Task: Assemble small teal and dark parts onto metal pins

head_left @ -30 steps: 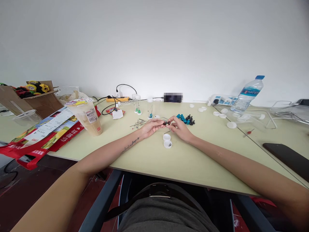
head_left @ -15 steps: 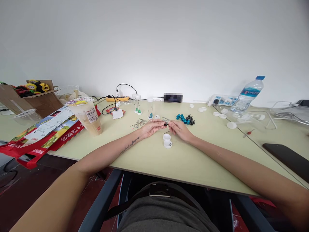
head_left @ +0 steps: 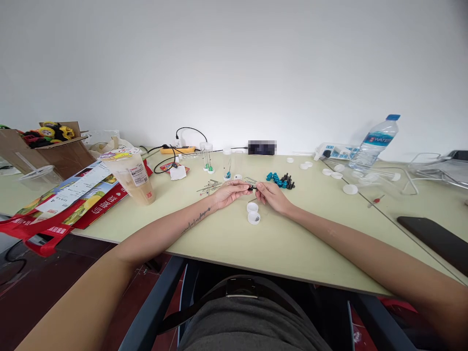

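Note:
Over the middle of the table, my left hand (head_left: 231, 193) and my right hand (head_left: 271, 195) meet, fingertips closed from either side on a small black bolt-like piece (head_left: 252, 188). Its exact form is partly hidden by the fingers. Just below the hands stand two round white caps (head_left: 252, 207), and the nearer one (head_left: 253, 218) has small dark bits inside. Right behind my right hand lies a heap of teal pieces (head_left: 277, 180) and black bolt-like pieces (head_left: 288, 182). Thin metal pins (head_left: 209, 187) are scattered behind my left wrist.
Clear tubes (head_left: 206, 158) with green-ended pins stand at the back. A plastic drink cup (head_left: 133, 180) and a red bag (head_left: 106, 200) sit left. To the right are a water bottle (head_left: 376, 141), several white caps (head_left: 350, 189), a power strip (head_left: 338, 151) and a dark phone-like slab (head_left: 431, 239).
The fingertips of my right hand have shifted very slightly to the right, and a little more of the black piece shows between the hands. Otherwise the table looks the same.

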`<state>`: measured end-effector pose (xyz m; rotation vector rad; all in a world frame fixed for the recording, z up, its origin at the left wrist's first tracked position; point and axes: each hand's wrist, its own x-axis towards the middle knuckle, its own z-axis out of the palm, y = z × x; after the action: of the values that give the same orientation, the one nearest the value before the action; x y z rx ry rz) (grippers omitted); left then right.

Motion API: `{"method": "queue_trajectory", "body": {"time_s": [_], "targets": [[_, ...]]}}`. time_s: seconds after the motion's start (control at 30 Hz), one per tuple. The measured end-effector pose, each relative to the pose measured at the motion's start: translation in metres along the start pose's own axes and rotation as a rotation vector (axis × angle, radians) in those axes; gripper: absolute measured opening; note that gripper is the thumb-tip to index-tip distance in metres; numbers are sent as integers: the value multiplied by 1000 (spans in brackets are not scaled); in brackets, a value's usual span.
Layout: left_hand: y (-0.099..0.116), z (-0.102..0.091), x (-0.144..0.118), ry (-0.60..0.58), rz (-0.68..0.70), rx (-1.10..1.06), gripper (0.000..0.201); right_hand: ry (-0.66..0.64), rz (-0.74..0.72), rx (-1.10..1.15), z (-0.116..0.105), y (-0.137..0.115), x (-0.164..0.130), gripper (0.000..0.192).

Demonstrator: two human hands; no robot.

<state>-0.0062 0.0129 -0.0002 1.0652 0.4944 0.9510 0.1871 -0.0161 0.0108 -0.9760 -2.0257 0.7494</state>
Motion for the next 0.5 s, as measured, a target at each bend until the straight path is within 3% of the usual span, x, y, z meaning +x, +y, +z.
{"method": "queue_trajectory", "body": {"time_s": [0.07, 0.23, 0.4, 0.5], "targets": [[1, 1, -1, 2, 0, 4, 15, -4, 3, 3, 0, -1, 0, 48], [3, 3, -1, 28, 30, -13, 13, 66, -39, 16, 1, -6, -1, 28], [3, 3, -1, 20, 24, -12, 14, 49, -29, 15, 0, -7, -1, 27], [2, 2, -1, 6, 5, -3, 15, 15, -36, -37, -1, -5, -1, 40]]}}
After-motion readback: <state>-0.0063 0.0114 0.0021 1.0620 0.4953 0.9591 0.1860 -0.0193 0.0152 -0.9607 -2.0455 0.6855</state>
